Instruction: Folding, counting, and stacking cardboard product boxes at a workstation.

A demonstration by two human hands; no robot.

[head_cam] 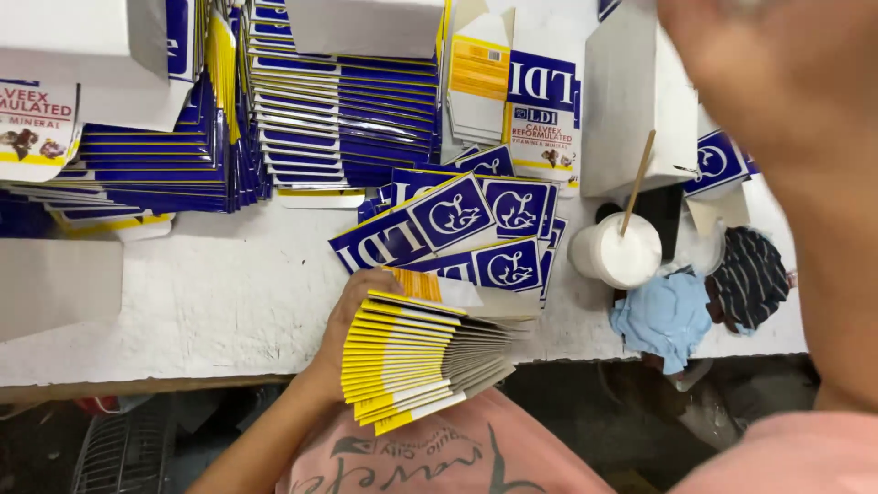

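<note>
Left hand [352, 320] clasps fanned stack of flat cartons [421, 361] at bench [210, 302] edge. Right hand [777, 101] raised, blurred; grip cannot tell. Risk: fanned cartons slide out, or raised arm clips glue cup [622, 252] beneath it.

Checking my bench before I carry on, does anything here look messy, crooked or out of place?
The flat blue-and-white carton blanks on the white table lie fanned and crooked, unlike the squared blue stacks behind. Crumpled blue and striped rags are bunched at the table's edge beside the white cup. The yellow-edged stack in the left hand looks even.
</note>
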